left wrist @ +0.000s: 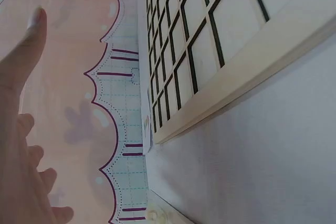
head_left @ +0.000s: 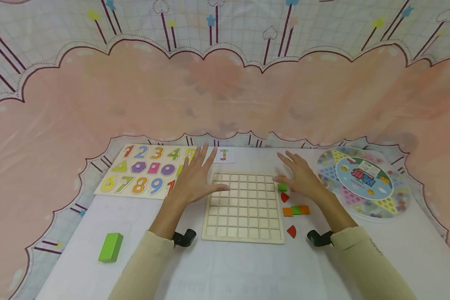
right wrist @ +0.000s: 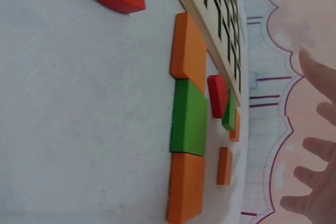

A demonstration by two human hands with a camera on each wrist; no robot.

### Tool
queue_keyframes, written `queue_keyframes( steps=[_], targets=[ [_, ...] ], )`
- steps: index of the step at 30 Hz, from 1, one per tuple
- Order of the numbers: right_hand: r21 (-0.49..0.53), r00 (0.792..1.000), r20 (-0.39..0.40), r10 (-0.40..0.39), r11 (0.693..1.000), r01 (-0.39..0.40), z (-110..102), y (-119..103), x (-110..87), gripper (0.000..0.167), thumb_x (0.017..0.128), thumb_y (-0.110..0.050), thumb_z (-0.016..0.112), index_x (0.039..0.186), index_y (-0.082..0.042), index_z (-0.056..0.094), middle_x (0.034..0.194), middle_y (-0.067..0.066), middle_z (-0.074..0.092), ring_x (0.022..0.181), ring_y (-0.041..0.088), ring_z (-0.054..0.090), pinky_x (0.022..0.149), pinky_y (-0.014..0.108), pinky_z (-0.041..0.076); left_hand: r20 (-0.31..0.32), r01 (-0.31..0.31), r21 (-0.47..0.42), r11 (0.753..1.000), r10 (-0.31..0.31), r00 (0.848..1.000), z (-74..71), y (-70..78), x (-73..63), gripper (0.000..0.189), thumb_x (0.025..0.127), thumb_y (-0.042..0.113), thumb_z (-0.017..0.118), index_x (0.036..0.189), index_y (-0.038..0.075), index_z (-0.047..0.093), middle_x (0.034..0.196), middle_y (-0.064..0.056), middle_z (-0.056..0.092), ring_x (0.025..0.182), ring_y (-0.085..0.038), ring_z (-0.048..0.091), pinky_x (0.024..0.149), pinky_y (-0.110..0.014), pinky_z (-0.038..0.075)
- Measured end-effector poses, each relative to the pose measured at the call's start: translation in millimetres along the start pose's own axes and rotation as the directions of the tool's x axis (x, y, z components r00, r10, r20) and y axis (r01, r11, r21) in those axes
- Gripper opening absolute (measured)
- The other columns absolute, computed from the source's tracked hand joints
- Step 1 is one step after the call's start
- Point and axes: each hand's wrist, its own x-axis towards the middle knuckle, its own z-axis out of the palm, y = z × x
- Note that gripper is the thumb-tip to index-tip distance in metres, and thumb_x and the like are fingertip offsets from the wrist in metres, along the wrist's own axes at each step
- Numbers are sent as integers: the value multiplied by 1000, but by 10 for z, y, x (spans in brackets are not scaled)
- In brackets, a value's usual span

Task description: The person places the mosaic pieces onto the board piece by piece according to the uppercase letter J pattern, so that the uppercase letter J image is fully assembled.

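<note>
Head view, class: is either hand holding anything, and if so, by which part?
Nothing is held: the left hand and the right hand are both spread and empty.

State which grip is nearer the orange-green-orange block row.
Right. The right grip is raised just beyond the block row; the left grip is farther off, by the grid board's left edge.

Dressed in Beige and Black

The person wears a long beige left sleeve (head_left: 144,266) and a matching right sleeve (head_left: 371,266), both ending near the wrist. Dark lettering (head_left: 376,246), too small to read, marks the right one. A rounded black left wrist camera (head_left: 185,238) pairs with a similar right wrist camera (head_left: 318,238).
</note>
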Motion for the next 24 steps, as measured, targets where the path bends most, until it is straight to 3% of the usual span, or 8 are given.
queue_keyframes(
  steps=[10,14,24],
  targets=[
    [139,999,27,-25,990,21,65,59,-22,81,96,-34,71,162,-13,30,167,26,25,155,50,21,121,73,24,52,25,-96,995,-20,998,97,-33,-200,113,81,74,67,166,25,10,176,-3,-1,163,-31,5,128,-63,18],
    [199,998,48,-38,980,28,93,79,-22,74,96,-28,70,159,-9,35,164,26,32,153,49,28,123,68,24,98,21,-137,990,-8,995,171,-56,-299,116,79,71,72,166,24,12,176,-7,2,162,-36,12,125,-64,25],
    [195,995,96,-20,981,1,109,125,6,69,95,-23,72,156,-11,41,162,19,41,152,43,34,124,63,28,208,46,-241,970,5,978,238,-83,-434,115,76,61,81,165,21,19,175,-11,5,161,-38,16,124,-62,30]
  ],
)
